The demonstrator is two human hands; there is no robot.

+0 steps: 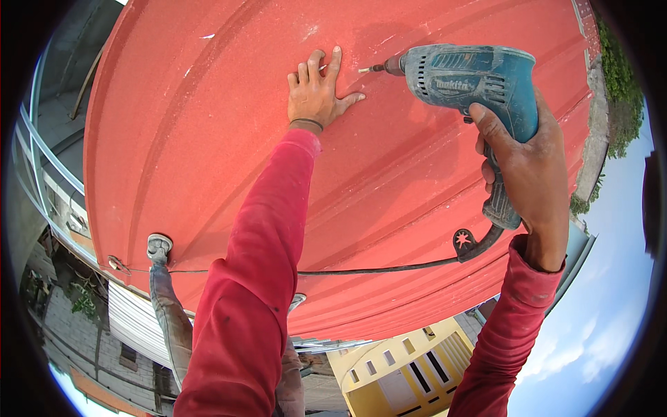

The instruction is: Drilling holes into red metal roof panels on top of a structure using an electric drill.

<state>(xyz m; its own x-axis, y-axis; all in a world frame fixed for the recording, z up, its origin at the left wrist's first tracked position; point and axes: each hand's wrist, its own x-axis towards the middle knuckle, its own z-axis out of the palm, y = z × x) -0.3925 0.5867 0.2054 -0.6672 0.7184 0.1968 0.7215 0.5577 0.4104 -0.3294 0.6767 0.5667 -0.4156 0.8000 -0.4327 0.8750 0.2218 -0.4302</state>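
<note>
Two red-sleeved arms reach over a red ribbed metal sheet (375,201); the right hand (533,156) grips one teal power drill (479,76), its fingers wrapped around the dark handle and its thumb laid along the near side; the drill, dusty and scuffed, is held over the upper right of the sheet, its single bit (374,69) pointing left toward the other hand; whether the tip touches metal cannot be told; the left hand (316,94), one dark band (306,124) at its wrist, lies on the sheet just beside the bit, index finger and thumb spread, the other fingers bent, with no grasp visible.

One black cord (389,268) leaves the handle, carries one black rubber holder (466,241) and runs left across the sheet; the left sleeve (253,278) stands in the way, hiding a stretch of it; two shoes (159,245) show, the second mostly covered by that sleeve; pale lettering marks the drill's side, with smaller, unclear marking below.

Beyond lie a white corrugated roof (137,325) at lower left, one yellow building (396,379) at the bottom, green foliage (620,97) at upper right and blue sky with white cloud (590,340).
</note>
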